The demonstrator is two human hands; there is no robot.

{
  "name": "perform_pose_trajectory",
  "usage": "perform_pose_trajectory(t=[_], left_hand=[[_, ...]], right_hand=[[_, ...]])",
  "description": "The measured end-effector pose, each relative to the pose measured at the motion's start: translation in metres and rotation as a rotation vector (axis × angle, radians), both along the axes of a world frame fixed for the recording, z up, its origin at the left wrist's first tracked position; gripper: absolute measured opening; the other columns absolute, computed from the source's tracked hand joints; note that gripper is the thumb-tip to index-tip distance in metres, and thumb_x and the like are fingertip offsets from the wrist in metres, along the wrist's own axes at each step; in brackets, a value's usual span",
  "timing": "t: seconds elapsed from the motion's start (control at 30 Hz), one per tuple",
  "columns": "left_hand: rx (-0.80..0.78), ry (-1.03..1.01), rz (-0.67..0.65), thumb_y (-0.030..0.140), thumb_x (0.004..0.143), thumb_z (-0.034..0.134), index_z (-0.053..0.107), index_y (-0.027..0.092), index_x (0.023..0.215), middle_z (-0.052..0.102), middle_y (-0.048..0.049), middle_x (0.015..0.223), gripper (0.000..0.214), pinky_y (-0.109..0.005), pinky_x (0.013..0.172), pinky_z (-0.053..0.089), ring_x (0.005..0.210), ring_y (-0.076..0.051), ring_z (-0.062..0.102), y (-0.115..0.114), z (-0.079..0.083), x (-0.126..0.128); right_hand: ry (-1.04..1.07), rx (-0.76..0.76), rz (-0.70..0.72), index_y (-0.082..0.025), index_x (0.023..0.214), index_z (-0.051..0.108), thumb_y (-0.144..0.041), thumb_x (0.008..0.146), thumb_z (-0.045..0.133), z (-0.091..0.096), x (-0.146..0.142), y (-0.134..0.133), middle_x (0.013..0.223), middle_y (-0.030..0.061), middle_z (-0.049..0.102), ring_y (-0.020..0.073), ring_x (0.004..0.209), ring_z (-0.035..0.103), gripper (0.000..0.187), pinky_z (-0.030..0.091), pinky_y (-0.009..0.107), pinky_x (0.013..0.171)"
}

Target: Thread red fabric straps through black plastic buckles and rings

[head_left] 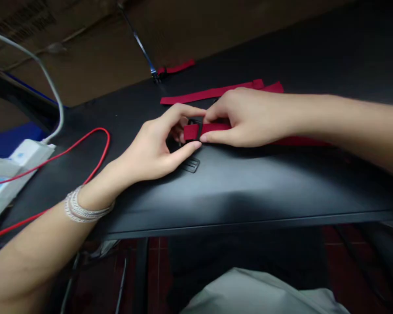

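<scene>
Black counter fills most of the view. The red strap lies flat across it, long axis running 3 to 9 o'clock, with the tail trailing off toward 3 under the forearm. Right hand comes in from 3, its grip pinched on the strap just short of the end. Left hand comes in from 8, thumb and forefinger pinched on the little black buckle. That sits right at the strap's 9 o'clock tip, and the red end looks poked through it. Spare straps lie at 12, and a second buckle at 6, near the left thumb.
</scene>
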State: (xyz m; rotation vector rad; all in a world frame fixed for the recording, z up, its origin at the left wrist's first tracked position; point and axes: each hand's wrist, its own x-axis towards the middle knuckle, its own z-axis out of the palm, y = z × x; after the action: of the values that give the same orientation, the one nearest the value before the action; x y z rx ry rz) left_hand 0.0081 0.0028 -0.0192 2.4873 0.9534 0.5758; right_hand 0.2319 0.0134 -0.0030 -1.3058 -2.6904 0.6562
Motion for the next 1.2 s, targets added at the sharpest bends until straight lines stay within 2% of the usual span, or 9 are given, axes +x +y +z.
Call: perform_pose_trajectory(t=[0.13,0.33,0.53,0.7,0.93,1.03,1.2], left_hand=[[0.005,0.006,0.005,0.036,0.089,0.070,0.058,0.018,0.137,0.069,-0.0071,0.110,0.052,-0.027,0.074,0.055,0.079,-0.014,0.063,-0.0005,-0.0001,0.0003],[0.034,0.012,0.014,0.041,0.088,0.070,0.059,0.021,0.136,0.071,-0.0074,0.109,0.053,-0.029,0.074,0.058,0.078,-0.015,0.066,-0.0002,-0.0002,-0.0003],[0.024,0.007,0.021,0.044,0.088,0.071,0.059,0.023,0.136,0.070,-0.0072,0.109,0.053,-0.032,0.076,0.058,0.081,-0.018,0.067,0.0001,-0.0003,-0.0003],[0.033,0.014,0.025,0.044,0.088,0.070,0.059,0.024,0.135,0.070,-0.0072,0.111,0.052,-0.034,0.079,0.059,0.088,-0.021,0.069,-0.0003,-0.0001,-0.0003],[0.033,0.015,0.014,0.045,0.089,0.070,0.058,0.023,0.136,0.071,-0.0079,0.114,0.054,-0.034,0.081,0.062,0.093,-0.022,0.070,0.0005,-0.0009,-0.0011],[0.018,0.001,0.011,0.047,0.089,0.070,0.059,0.025,0.136,0.071,-0.0075,0.114,0.053,-0.037,0.087,0.063,0.103,-0.025,0.071,0.0006,-0.0007,-0.0010],[0.017,0.010,0.013,0.047,0.088,0.070,0.059,0.024,0.136,0.071,-0.0083,0.115,0.054,-0.038,0.087,0.063,0.103,-0.026,0.071,0.0006,-0.0003,-0.0008]], right_hand=[[-0.023,-0.001,-0.012,-0.010,0.094,0.071,-0.045,0.096,0.053,0.0001,0.0003,-0.0005,0.079,0.0027,0.066,0.0090,0.076,0.054,0.039,0.032,0.026,0.073],[0.015,0.006,0.012,-0.013,0.091,0.071,-0.043,0.094,0.057,-0.0001,0.0001,0.0008,0.074,0.0025,0.063,0.0102,0.073,0.053,0.034,0.033,0.026,0.070],[-0.015,-0.010,-0.024,-0.011,0.094,0.071,-0.043,0.096,0.055,0.0021,-0.0010,-0.0025,0.082,0.0038,0.067,0.0106,0.079,0.056,0.036,0.034,0.026,0.074],[-0.012,0.010,-0.025,-0.011,0.094,0.072,-0.043,0.096,0.056,0.0009,-0.0011,-0.0015,0.078,0.0023,0.066,0.0096,0.077,0.056,0.036,0.035,0.026,0.074],[-0.011,0.027,-0.010,-0.012,0.089,0.072,-0.043,0.094,0.058,-0.0002,-0.0010,0.0004,0.068,0.0012,0.062,0.0076,0.064,0.048,0.034,0.032,0.026,0.066],[-0.023,0.032,-0.022,-0.012,0.091,0.072,-0.043,0.095,0.056,0.0006,-0.0008,-0.0008,0.070,0.0012,0.062,0.0073,0.065,0.048,0.035,0.032,0.026,0.068],[-0.042,0.017,-0.023,-0.011,0.093,0.071,-0.045,0.096,0.055,0.0011,-0.0013,-0.0007,0.074,0.0013,0.064,0.0080,0.070,0.053,0.037,0.035,0.025,0.071]])
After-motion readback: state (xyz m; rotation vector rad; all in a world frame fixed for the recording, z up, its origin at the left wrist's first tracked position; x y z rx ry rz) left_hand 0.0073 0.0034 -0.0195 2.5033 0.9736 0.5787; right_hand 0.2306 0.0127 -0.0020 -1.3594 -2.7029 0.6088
